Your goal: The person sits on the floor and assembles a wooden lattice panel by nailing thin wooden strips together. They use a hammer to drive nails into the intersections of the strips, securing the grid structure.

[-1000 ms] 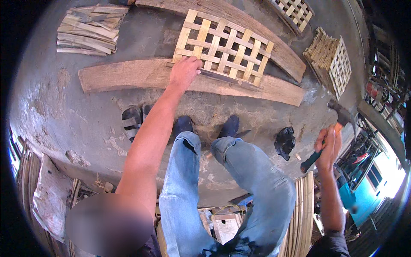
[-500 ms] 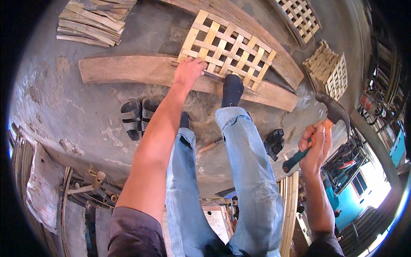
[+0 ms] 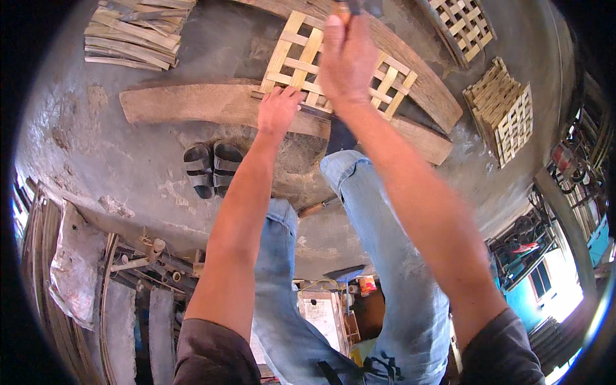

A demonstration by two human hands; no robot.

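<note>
A pale bamboo lattice panel [image 3: 296, 59] lies across two weathered wooden planks [image 3: 192, 102] on the concrete floor. My left hand [image 3: 279, 110] presses flat on the lattice's near edge, fingers spread over the strips. My right hand [image 3: 346, 59] is held over the middle of the lattice, fist closed around a hammer handle [image 3: 342, 9], of which only an orange bit shows at the top edge. The hammer head is out of view. My legs in blue jeans stand below, one foot by the near plank.
A pair of black sandals [image 3: 212, 168] sits left of my legs. A stack of split bamboo strips [image 3: 131, 32] lies at top left. More finished lattices [image 3: 504, 110] are piled at right. A small wooden-handled tool [image 3: 316, 207] lies between my legs.
My right hand has swung from low at the right side up and over the lattice with the hammer. One foot has stepped forward to the plank. The left hand stays on the lattice.
</note>
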